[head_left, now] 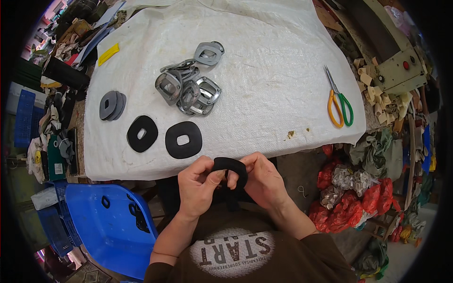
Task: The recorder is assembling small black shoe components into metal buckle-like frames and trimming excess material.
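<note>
My left hand [197,186] and my right hand [265,181] are closed on a black padded ring [231,165], held just off the table's front edge. Thumb and fingers of the left hand pinch its left side; the right hand's fingers grip its right side and are partly hidden. On the table lie two flat black pads with a hole in the middle, one black pad [183,140] nearest my left hand and another black pad [142,134] beside it. A small stack of grey pads [112,105] is farther left. Several shiny metal frames [188,89] are heaped beyond.
White woven sheeting [269,85] covers the table. Scissors [337,101] with orange and green handles lie at the right, a yellow strip [109,54] at the far left. A blue tub [113,226] holding black pieces stands lower left. Red plastic bags [347,212] sit lower right.
</note>
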A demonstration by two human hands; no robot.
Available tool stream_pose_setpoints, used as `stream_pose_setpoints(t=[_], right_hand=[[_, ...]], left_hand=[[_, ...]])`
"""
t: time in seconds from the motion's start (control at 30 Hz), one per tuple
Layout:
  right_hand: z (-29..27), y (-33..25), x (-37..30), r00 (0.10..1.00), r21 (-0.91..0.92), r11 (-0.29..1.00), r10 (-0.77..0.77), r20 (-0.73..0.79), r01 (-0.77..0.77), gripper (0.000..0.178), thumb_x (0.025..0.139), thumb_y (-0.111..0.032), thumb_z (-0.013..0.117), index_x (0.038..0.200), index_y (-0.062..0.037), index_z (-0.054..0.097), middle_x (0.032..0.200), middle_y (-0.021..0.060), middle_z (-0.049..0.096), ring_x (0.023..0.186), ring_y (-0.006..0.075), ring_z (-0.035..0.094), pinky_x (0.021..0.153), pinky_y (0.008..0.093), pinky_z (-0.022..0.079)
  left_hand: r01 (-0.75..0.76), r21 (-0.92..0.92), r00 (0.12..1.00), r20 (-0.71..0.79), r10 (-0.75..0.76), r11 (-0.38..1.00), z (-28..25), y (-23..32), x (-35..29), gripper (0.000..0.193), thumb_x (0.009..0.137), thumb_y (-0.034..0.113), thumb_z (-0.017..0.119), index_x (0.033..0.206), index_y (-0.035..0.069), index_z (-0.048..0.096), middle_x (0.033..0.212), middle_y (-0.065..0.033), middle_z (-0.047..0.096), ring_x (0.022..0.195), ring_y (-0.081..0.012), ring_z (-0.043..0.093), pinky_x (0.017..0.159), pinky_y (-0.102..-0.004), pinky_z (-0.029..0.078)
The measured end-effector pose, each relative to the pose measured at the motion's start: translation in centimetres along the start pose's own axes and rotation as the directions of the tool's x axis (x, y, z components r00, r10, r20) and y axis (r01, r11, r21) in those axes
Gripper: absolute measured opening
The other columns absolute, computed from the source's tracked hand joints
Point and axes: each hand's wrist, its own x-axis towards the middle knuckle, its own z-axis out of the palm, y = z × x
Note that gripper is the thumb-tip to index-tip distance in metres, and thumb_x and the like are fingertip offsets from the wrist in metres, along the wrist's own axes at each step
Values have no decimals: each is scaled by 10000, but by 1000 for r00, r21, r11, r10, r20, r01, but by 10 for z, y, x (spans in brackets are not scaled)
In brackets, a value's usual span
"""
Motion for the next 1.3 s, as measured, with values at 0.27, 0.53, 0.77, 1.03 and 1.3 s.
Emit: stream_pose_setpoints(t=[0.27,0.53,0.77,1.03,1.3], right_hand=[[-4,6,-5,991,-213,968,-137,-9,132,139,901,-168,482,874,-40,437,795,144,563,778,194,547,752,333,424],[6,11,-9,999,66,998,-1,-39,4,177,903,-220,475,835,-62,439,719,78,514,709,155,467,682,283,363],[3,11,-9,997,249,966,68,46,-77,168,850,-142,560,954,-42,474,783,81,542,709,161,523,669,275,392],[-12,12,-5,987,236,967,63,148,-97,167,853,-131,555,977,-26,518,828,95,580,700,174,556,667,281,433],[-1,2,-4,1000,-197,980,-6,11,8,205,887,-227,500,912,-24,478,691,112,548,642,182,521,613,289,400]], left_hand=[[-68,171,997,-31,75,983,-1,2,1,182,821,122,624,839,-46,558,710,-5,477,609,-57,441,526,-195,353],[-292,266,953,1,302,919,-3,-6,3,234,798,173,651,815,-44,562,685,-27,479,594,-81,427,517,-216,342],[-402,294,912,39,409,867,-4,-6,6,246,777,197,665,827,-29,582,685,-52,545,600,-121,469,517,-228,355],[-420,268,907,108,406,867,-2,-5,8,201,765,168,670,851,-5,616,702,-58,577,609,-129,485,528,-237,370],[-374,361,926,92,367,854,-6,1,9,185,749,138,680,842,-12,624,657,-45,542,590,-136,483,519,-233,370]])
